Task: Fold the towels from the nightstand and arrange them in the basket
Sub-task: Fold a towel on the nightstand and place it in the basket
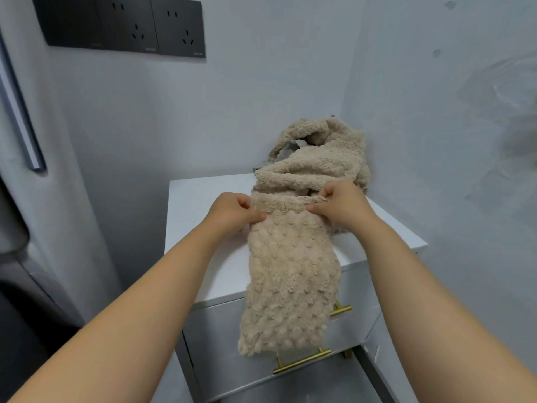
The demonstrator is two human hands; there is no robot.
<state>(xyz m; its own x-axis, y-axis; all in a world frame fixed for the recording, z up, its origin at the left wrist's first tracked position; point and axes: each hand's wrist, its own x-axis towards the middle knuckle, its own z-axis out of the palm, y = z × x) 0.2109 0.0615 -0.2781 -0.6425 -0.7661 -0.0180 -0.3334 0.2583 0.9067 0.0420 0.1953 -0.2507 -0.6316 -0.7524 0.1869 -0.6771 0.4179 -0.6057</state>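
A beige bobbled towel lies across the white nightstand, its lower end hanging over the front edge past the drawers. My left hand pinches the towel's left edge at a band near its middle. My right hand pinches the right edge of the same band. Behind my hands more beige towelling is heaped in the back right corner, with a grey cloth showing through a gap. No basket is in view.
The nightstand stands in a corner between two pale walls. Its two drawers have gold bar handles. A black socket panel is on the left wall. Grey upholstery fills the left edge of view.
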